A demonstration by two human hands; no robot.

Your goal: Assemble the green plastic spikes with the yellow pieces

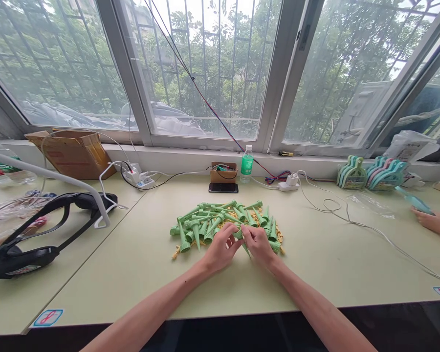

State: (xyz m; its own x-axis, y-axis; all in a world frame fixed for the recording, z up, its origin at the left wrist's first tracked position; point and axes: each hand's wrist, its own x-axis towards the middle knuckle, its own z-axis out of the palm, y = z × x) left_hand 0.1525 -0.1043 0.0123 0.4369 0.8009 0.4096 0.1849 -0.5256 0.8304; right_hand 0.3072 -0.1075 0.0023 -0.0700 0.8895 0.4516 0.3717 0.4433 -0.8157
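Observation:
My left hand (223,248) and my right hand (258,246) meet at the near side of a pile of green plastic watering spikes (194,226). Both sets of fingers are closed around one green watering spike (238,234), its wide cap end up between the fingertips and its pointed end slanting down towards me. Part of that spike is hidden by the fingers. Small yellow plastic pieces (175,253) lie among and under the heap, some at its edges. Whether a yellow piece is between my fingers is too small to tell.
Behind the pile are a phone (223,187), a small cardboard box (224,172) and a water bottle (247,165). A black headset-like frame (25,254) lies left. A white cable (381,237) crosses the right side, near another person's hand (434,222) holding a light-blue item (413,200).

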